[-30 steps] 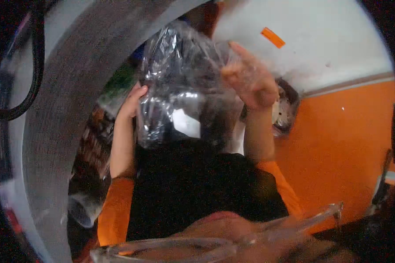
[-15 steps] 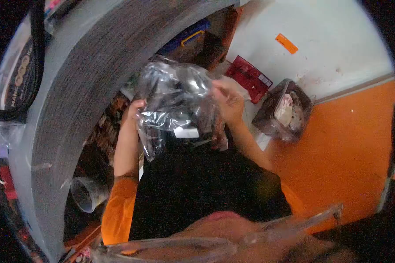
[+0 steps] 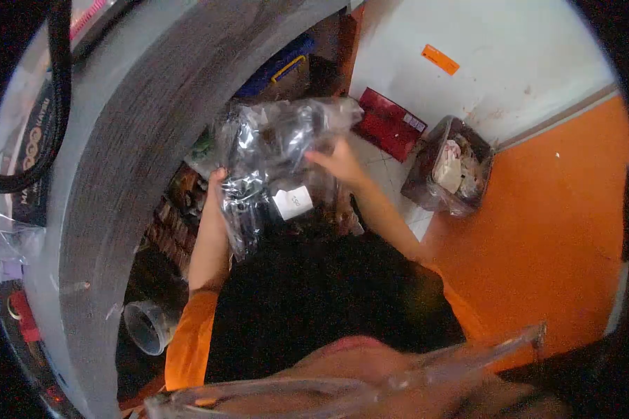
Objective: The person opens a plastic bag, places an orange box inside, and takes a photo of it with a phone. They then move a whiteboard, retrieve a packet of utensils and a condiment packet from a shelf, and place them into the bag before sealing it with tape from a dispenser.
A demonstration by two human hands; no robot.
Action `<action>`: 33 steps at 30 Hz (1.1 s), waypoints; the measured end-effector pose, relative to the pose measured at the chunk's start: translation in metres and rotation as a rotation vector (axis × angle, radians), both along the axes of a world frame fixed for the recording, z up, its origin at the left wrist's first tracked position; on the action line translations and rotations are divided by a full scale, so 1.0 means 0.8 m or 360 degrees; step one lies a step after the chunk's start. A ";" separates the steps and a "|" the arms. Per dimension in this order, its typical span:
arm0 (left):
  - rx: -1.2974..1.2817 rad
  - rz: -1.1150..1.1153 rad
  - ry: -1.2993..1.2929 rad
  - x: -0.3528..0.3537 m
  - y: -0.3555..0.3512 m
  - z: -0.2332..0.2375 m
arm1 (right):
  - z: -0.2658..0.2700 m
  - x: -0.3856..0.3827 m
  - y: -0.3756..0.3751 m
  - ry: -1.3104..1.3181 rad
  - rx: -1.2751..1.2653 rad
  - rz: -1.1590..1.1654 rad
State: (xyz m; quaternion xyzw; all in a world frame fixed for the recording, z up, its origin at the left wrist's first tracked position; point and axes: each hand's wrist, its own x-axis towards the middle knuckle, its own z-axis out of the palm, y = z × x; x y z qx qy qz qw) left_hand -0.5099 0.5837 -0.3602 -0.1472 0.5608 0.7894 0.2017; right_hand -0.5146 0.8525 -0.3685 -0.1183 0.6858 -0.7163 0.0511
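Note:
A clear, crinkled plastic bag [image 3: 276,150] is held up in front of my black-clad chest. Dark contents show through it, though I cannot make out what they are. A white paper label [image 3: 293,202] with a handwritten number sits on its lower part. My left hand [image 3: 219,179] grips the bag's left edge, most of its fingers hidden behind the plastic. On the right side, my right hand [image 3: 337,162] lies over the front of the bag, fingers closed on the film and slightly blurred. The bag's top right corner sticks out beyond that hand.
A grey table edge [image 3: 119,160] curves along my left. A clear plastic cup [image 3: 147,328] is below it. A bin [image 3: 421,183] with crumpled waste stands at right beside a dark red box [image 3: 386,129]. A blue-lidded container [image 3: 265,75] is at the back.
My right hand has moved left from the bag's right edge onto its front. The bag has flattened and spread, its top right corner now extends right, and the label faces me more fully.

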 end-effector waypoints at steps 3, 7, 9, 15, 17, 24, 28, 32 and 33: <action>0.0000 0.0051 0.0002 0.002 0.002 0.011 | 0.008 -0.001 -0.009 -0.0558 -0.0807 -0.0053; 0.0003 0.0139 0.0001 0.023 0.006 0.027 | 0.017 -0.009 -0.002 -0.0135 -0.0695 0.0459; 0.0011 0.0175 -0.0002 0.023 0.020 0.033 | 0.013 -0.031 0.017 0.0448 0.0005 0.0669; -0.1091 -0.0008 0.0803 -0.016 0.025 0.049 | 0.071 -0.004 -0.012 0.0678 0.0232 0.0707; -0.1167 0.0357 0.0723 -0.005 0.044 0.087 | 0.096 0.002 -0.018 0.0980 0.0761 0.0641; -0.1911 0.0489 0.0398 -0.031 -0.012 0.079 | 0.077 -0.028 -0.037 0.0300 -0.0854 0.1402; -0.1990 0.0563 0.1116 -0.084 -0.148 -0.059 | 0.054 -0.042 -0.056 -0.0111 -0.0837 0.1303; -0.1502 0.0699 0.0912 -0.063 -0.097 -0.092 | 0.039 -0.043 -0.064 0.0727 0.0639 0.0754; -0.1512 0.0699 0.0903 -0.044 -0.070 -0.064 | 0.047 -0.038 -0.064 0.0596 0.0703 0.0786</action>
